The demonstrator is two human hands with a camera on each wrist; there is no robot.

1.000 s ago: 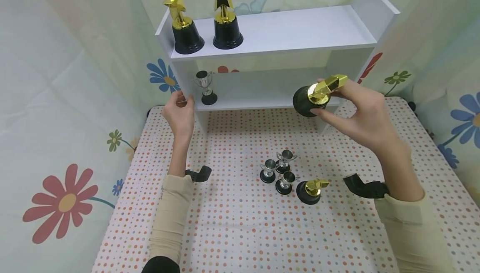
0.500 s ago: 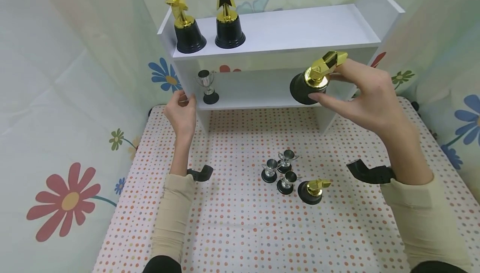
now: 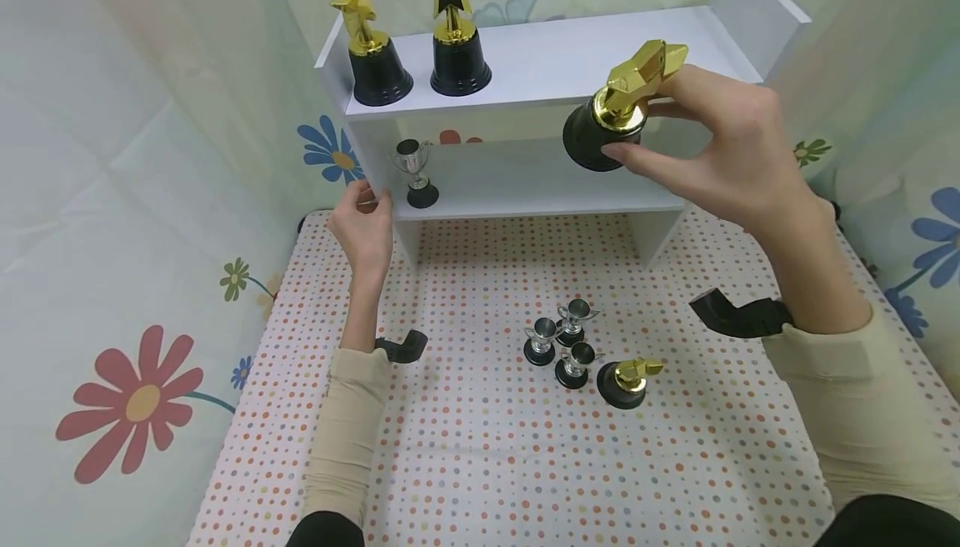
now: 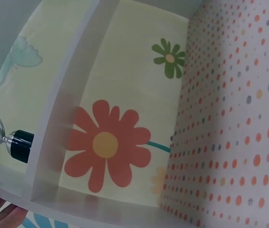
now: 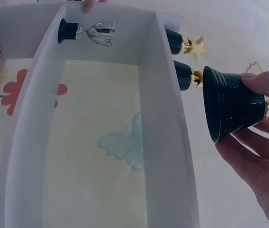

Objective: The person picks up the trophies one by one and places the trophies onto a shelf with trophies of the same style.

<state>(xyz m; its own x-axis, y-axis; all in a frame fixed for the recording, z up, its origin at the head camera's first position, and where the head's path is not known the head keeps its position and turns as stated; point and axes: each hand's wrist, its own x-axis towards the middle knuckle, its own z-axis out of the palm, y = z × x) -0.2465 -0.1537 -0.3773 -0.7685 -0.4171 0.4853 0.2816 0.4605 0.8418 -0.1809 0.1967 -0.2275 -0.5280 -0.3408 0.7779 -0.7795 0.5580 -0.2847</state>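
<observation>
My right hand (image 3: 738, 143) grips a gold star trophy (image 3: 618, 109) by its black base, tilted, in front of the white shelf unit's upper board. In the right wrist view the base's hollow underside (image 5: 214, 104) faces the shelf edge, apart from it. My left hand (image 3: 363, 222) pinches the left side panel of the shelf unit (image 3: 525, 205) at the middle board. Just beside those fingers stands a small silver cup trophy (image 3: 415, 172) on that board. On the upper board, two gold star trophies (image 3: 458, 55) stand upright at the left end.
Several trophies stand on the dotted table (image 3: 465, 464): small silver cups (image 3: 540, 340) in a cluster and one gold star trophy (image 3: 622, 384) beside them. The shelf unit's raised right side panel (image 3: 761, 17) borders the upper board. Flowered cloth (image 3: 142, 280) hangs around the table.
My right hand has lifted the star trophy from the middle board's level up to the upper board's front, shifting slightly left at the end. My left hand keeps its hold on the panel.
</observation>
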